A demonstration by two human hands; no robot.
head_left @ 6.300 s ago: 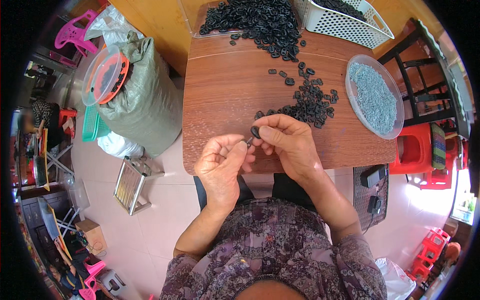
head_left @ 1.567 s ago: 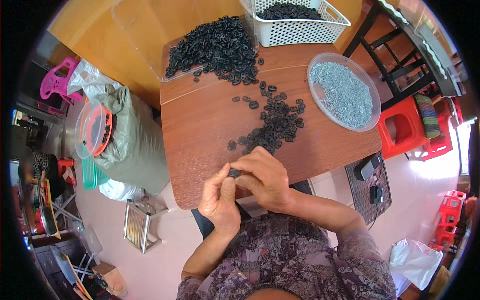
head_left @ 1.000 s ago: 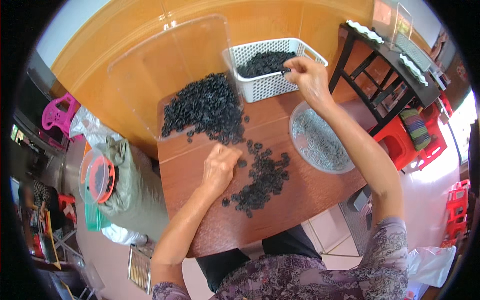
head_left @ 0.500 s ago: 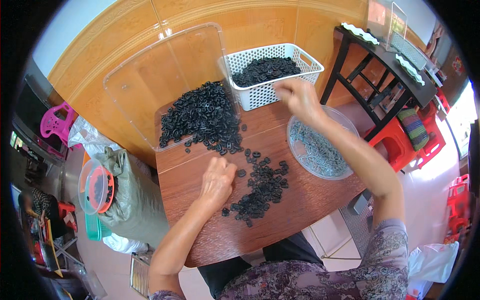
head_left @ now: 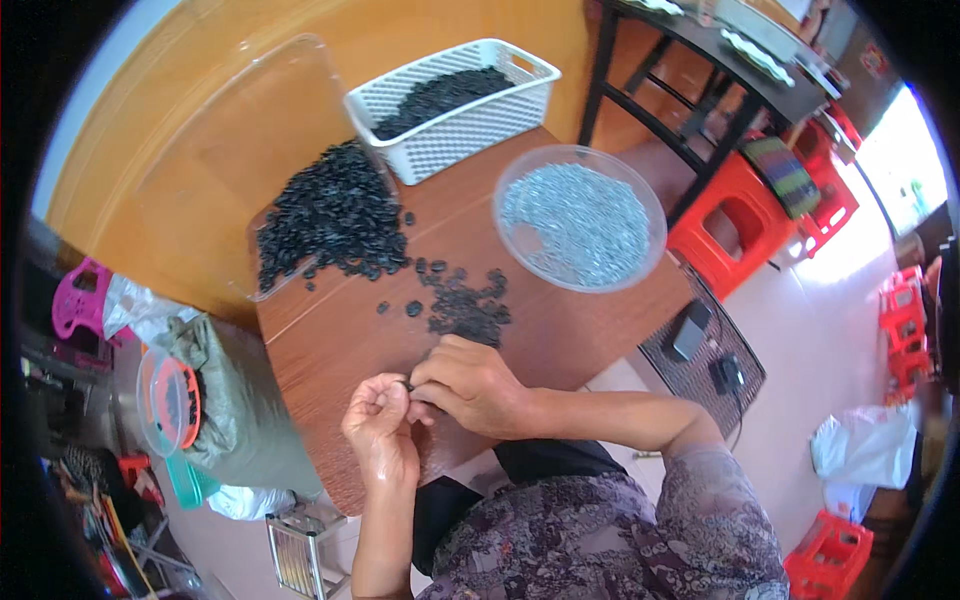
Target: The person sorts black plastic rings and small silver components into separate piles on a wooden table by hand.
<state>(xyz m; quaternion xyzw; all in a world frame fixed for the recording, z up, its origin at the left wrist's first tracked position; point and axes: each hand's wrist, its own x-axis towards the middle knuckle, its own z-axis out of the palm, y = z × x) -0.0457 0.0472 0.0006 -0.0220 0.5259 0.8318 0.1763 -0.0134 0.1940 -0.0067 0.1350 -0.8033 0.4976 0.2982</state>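
My left hand (head_left: 382, 425) and my right hand (head_left: 478, 388) meet over the near edge of the wooden table. Between their fingertips a small black plastic piece (head_left: 408, 386) just shows; both hands pinch at it, and most of it is covered. Beyond my right hand lies a loose heap of small black pieces (head_left: 468, 308), with a few strays around it. A larger mound of black oval pieces (head_left: 335, 215) spills from a clear plastic tub (head_left: 235, 130) tipped on its side. To the right stands a clear round bowl (head_left: 650, 240) of small silvery screws or pins (head_left: 580, 215).
A white perforated basket (head_left: 470, 130) of black pieces stands at the back against the wall. On the left is a full grey-green sack (head_left: 240, 400) with a tub on top. Red stools (head_left: 735, 220) and a dark side table (head_left: 690, 50) stand to the right.
My right hand has come back from the basket to meet my left hand near the table's front edge. My left hand has moved nearer to me. The view has turned and shifted.
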